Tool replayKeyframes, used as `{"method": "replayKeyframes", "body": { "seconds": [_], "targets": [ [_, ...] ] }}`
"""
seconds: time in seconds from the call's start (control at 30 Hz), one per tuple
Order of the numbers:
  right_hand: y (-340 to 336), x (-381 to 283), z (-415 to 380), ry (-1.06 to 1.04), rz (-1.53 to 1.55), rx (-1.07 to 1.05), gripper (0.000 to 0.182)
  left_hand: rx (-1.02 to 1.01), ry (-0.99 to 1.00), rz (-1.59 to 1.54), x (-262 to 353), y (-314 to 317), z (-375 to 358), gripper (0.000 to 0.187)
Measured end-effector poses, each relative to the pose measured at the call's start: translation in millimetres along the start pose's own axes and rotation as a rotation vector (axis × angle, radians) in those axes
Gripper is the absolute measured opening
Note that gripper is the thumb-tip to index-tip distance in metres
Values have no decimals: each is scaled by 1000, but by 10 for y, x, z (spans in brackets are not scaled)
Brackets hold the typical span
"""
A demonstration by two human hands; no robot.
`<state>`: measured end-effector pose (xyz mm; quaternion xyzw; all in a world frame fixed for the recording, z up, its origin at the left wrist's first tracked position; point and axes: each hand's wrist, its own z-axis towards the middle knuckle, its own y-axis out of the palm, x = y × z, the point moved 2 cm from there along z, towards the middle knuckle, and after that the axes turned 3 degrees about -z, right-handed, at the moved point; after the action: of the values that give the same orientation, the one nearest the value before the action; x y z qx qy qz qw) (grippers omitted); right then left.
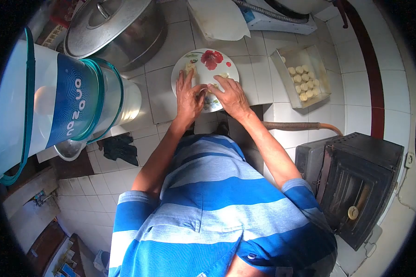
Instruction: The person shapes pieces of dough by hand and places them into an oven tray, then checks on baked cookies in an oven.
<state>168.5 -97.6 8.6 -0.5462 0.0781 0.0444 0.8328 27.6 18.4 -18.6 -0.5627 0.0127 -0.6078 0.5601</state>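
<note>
My left hand [188, 94] and right hand [230, 95] meet over the flowered plate [207, 62] on the tiled desk [256, 78], fingertips pinching a small dough piece [203, 92]. Bare tile surrounds the plate's rim; the dough tray [321, 87] sits well right.

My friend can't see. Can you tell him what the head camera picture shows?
Both hands, left hand and right hand, work together on a flowered plate on a white tiled counter. A tray of small dough balls sits to the right, a big metal pot to the left.
</note>
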Motion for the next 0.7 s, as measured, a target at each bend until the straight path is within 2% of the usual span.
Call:
{"method": "replayKeyframes", "body": {
  "seconds": [0.07, 0.1, 0.17, 0.23, 0.37, 0.43, 0.57, 0.7],
  "targets": [
    [-22, -12, 3, -20, -22, 8, 39, 47, -37, -5, 24, -34, -30, 33],
    [-36, -19, 9, -24, 1, 31, 35, 47, -37, -4, 48, -61, -28, 33],
    [-55, -39, 23, -29, 24, 56, 31, 3, -55, -36, 86, -107, -11, 46],
    [-80, -19, 40, 213, 244, 77, 26, -31, -68, -99, 102, -108, -9, 50],
    [28, 131, 53, 380, 351, 9, 24, -67, -99, -157, 140, -32, -21, 60],
    [4, 101, 124, 441, 298, -132, 24, -78, -116, -175, 178, -26, 6, 61],
    [41, 78, 160, 405, 331, -85, 25, -116, -152, -214, 185, -37, 38, 63],
    [-49, -35, 98, 285, 215, -102, 29, -146, -226, -237, 180, -36, 61, 62]
  ]
}}
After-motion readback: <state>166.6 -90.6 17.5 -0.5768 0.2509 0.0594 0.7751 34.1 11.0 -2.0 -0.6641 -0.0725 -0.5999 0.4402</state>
